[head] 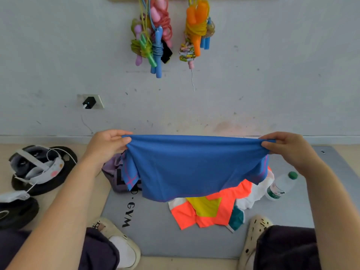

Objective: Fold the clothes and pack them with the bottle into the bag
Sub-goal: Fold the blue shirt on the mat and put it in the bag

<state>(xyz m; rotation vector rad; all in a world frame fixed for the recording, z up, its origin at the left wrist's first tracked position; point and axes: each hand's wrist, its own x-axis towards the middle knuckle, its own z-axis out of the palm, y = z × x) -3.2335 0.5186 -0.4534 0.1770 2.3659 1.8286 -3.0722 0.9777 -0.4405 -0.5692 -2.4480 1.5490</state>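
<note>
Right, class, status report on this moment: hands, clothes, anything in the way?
Both hands grip blue shirt, held up. Orange garment, bottle on mat. Nothing blocking.

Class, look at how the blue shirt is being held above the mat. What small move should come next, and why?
Probably lower the blue shirt flat onto a bare part of the grey mat. The left hand and right hand each grip a top corner, so it hangs stretched in the air, unfolded, above the orange garment. Folding seems easier once it lies flat.
</note>
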